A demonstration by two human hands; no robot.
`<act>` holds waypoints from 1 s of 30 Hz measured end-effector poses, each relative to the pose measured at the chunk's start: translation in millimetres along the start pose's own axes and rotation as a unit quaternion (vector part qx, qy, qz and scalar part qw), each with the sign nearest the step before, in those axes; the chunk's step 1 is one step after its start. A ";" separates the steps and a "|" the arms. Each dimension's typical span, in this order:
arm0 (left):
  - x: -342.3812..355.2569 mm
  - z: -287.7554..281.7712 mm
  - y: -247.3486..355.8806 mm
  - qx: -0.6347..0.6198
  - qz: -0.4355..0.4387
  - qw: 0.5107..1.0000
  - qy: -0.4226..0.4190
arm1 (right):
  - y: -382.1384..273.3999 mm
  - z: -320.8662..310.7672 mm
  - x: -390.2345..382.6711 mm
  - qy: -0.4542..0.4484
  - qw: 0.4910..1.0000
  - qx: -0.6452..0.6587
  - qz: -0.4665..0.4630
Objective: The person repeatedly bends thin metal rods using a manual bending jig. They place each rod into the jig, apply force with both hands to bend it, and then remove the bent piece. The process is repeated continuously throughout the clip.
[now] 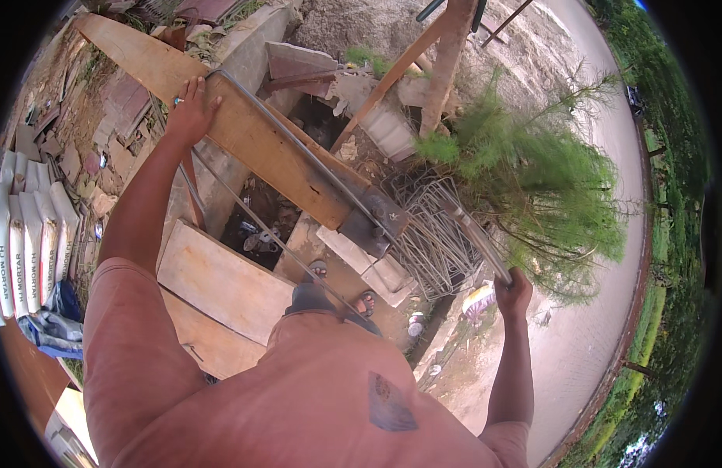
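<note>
A long wooden plank point(260, 132) runs slantwise before me. My left hand point(192, 111) lies on its far left part, fingers stretched out and touching the wood beside a thin steel rod point(299, 144). The rod is bent at its far end and stretches along the plank to a dark metal plate point(375, 225) fixed at the plank's near right end. Out to the right, my right hand point(514, 292) is wrapped round the lower end of a silvery metal bar point(483, 240). The bar slants up and left, its far end over a heap of bent rods.
Bent steel rods point(435, 226) are heaped beyond the plate, next to a green feathery shrub point(532, 179). White sacks point(33, 242) stand at far left. Another thin rod point(260, 222) crosses below the plank. Boards point(221, 281), a trench point(260, 226) and broken tiles point(123, 109) surround me.
</note>
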State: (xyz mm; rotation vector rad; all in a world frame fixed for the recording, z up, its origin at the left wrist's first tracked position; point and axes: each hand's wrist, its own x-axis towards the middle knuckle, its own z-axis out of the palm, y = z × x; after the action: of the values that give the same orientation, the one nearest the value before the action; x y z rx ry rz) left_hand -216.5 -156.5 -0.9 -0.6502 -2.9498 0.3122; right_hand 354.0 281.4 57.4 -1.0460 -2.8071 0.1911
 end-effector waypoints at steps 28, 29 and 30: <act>0.5 15.4 -16.9 -0.035 -0.004 0.999 0.033 | -57.5 27.7 229.1 -0.240 0.888 -0.172 -0.354; 1.2 17.2 -18.3 -0.042 0.000 0.998 0.037 | -55.0 26.3 229.7 -0.224 0.893 -0.176 -0.348; 1.5 18.6 -19.4 -0.049 0.004 0.998 0.042 | -53.7 24.3 232.6 -0.209 0.898 -0.181 -0.342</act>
State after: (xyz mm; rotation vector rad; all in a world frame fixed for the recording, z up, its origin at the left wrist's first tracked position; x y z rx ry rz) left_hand -228.4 -176.4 -14.6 -0.6688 -2.8983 0.1383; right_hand 141.3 392.4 62.6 0.0247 -3.4831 -0.2221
